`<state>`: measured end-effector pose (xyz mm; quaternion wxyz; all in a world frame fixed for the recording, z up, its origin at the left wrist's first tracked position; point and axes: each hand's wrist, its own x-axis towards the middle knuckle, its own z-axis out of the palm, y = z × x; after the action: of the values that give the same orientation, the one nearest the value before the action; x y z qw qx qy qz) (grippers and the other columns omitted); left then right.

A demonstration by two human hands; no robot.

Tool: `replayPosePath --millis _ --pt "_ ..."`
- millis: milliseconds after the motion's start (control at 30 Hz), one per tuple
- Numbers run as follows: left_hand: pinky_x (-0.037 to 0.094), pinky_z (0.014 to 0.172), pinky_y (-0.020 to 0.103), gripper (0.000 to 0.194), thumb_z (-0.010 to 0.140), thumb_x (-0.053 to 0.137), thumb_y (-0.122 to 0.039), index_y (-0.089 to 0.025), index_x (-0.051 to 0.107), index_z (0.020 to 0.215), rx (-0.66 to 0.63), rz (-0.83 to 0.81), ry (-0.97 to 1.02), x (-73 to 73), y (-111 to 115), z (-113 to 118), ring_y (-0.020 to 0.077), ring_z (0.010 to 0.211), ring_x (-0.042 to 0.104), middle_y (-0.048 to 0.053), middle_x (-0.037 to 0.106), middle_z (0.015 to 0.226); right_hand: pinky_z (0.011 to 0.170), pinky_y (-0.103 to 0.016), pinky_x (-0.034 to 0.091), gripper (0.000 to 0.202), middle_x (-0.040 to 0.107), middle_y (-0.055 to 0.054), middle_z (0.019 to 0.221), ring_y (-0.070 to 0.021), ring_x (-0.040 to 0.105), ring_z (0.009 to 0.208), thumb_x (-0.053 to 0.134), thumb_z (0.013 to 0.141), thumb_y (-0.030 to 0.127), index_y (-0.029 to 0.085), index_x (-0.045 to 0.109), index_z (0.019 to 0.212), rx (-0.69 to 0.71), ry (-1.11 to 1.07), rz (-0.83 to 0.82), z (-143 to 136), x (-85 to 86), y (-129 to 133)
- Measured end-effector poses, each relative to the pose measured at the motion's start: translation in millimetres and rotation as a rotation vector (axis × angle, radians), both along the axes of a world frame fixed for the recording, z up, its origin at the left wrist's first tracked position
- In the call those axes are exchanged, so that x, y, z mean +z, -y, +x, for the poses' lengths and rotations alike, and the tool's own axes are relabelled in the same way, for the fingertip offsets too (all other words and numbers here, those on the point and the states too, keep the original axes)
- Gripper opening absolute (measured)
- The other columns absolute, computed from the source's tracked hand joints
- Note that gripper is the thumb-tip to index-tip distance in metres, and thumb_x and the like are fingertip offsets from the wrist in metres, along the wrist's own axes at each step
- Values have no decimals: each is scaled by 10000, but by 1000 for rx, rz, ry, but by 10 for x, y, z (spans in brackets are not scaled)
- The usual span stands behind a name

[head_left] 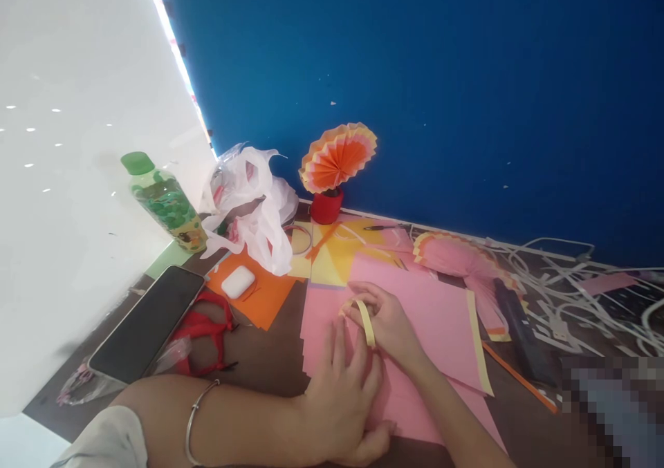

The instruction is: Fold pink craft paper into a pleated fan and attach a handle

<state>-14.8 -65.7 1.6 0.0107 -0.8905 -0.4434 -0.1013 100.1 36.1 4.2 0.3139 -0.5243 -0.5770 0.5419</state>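
Note:
My right hand is closed around a narrow pale yellow paper strip, which bends into a loop between thumb and fingers. Beside it my left hand, with a bangle on the wrist, rests with fingers stretched out over pink paper sheets. Its fingertips reach close to the strip; whether they touch it I cannot tell. Both hands are above the pink sheets, the upper of which has a pale yellow edge along its right side.
Behind stand a folded paper fan in a red pot, white plastic bags and a green-capped bottle. At left lie a phone, red ribbon and a white earbud case. White cables tangle at right.

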Motion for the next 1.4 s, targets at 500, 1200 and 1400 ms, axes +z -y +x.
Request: replayPosePath --millis 500,1200,1400 --pt "167 949 607 645 879 196 -501 -64 355 1327 3 -78 -12 13 -9 17 462 1223 275 216 383 1328 652 -295 495 507 643 -26 709 -179 608 667 684 602 346 146 538 1044 -52 5 8 -23 -15 12" --pt "183 939 533 676 860 243 -536 -80 270 1358 58 -133 11 -82 19 36 438 1231 296 283 314 1355 541 -257 484 300 638 -27 708 -153 588 603 645 636 320 180 558 886 -68 37 91 -49 -68 26" --pt "197 925 540 672 863 242 -523 -74 255 1363 50 -124 19 -70 12 27 447 1218 312 290 314 1350 569 -269 482 233 625 -30 686 -156 572 613 639 651 377 174 586 753 -81 42 128 -37 -99 -5"
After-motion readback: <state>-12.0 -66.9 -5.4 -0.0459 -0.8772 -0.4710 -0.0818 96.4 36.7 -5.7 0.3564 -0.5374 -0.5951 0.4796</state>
